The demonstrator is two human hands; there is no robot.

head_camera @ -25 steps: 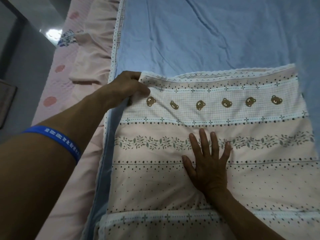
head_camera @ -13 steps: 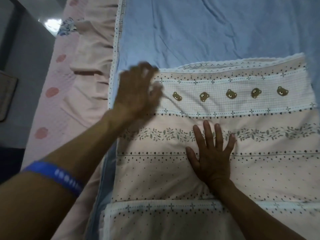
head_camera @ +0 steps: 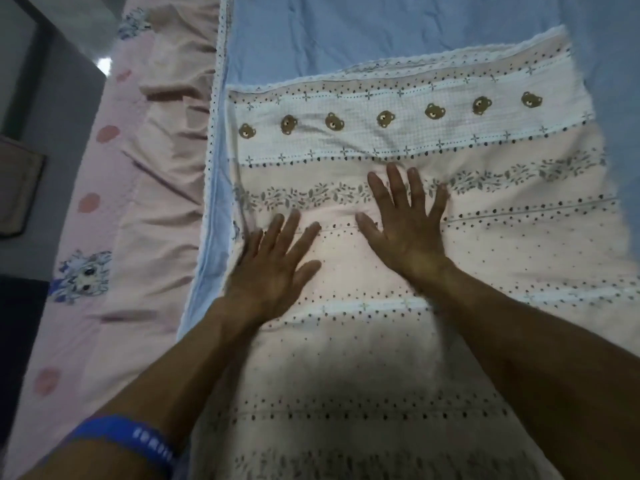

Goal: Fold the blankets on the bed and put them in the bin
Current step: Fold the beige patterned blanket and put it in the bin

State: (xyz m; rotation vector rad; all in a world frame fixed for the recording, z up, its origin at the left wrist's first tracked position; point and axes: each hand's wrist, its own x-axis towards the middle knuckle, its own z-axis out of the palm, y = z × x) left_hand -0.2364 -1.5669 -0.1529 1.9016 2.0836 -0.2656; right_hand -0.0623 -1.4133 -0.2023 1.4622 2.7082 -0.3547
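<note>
Both palms were down flat for me at this point. My left hand lay spread wide, fingers straight, on the pink patterned blanket close to its left border; my right hand was splayed just as wide nearer the middle, fingertips reaching the leaf band. Neither hand held anything, they only pressed. The blanket itself lay on the blue sheet, its lace-trimmed far edge lying across the bed beyond the row of bears.

The worry, as I read it: ripples were bunched just ahead of my right fingers, and pushing harder there could have driven a crease into the layers rather than out. The cloth looked soft and slippery on the sheet, so a sideways shove could have skewed the whole piece.

The left border ran almost flush with the dotted trim of the blue sheet, and past that the pink bed skirt dropped away to the floor, so there was little slack on that side. To the far side and the right lay open blue sheet, the better room to work in. I saw no bin anywhere in view. The blue wristband on my left arm sat well clear of the fabric.
</note>
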